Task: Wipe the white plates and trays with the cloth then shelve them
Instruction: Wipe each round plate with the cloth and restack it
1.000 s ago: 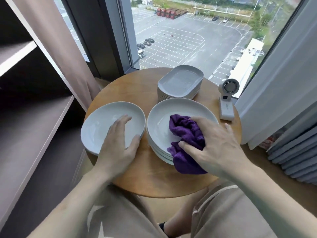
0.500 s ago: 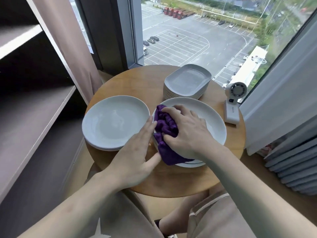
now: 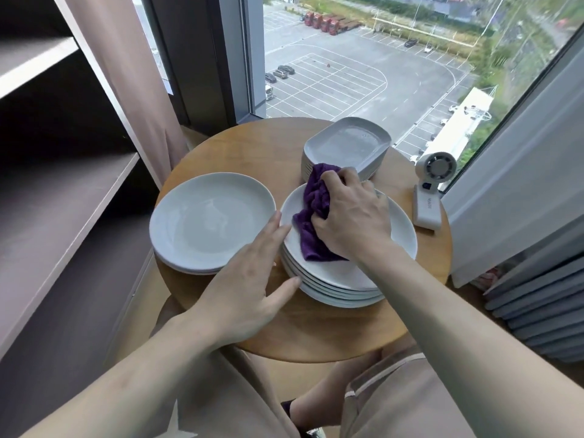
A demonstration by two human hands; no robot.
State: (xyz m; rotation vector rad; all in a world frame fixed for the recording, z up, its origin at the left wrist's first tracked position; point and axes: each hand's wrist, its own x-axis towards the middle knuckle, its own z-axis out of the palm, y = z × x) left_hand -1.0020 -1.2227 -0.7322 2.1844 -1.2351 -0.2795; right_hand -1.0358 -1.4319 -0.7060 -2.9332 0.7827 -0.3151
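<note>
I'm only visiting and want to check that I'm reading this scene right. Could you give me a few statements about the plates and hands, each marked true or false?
1. The right hand grips the cloth on top of the right stack of plates. True.
2. The left hand is lifting a plate off the left stack. False: it lies open against the right stack's edge and holds nothing.
3. The trays sit in a pile behind the right stack. True.
4. The fan stands on a shelf. False: it stands on the table, right of the plates.
</note>
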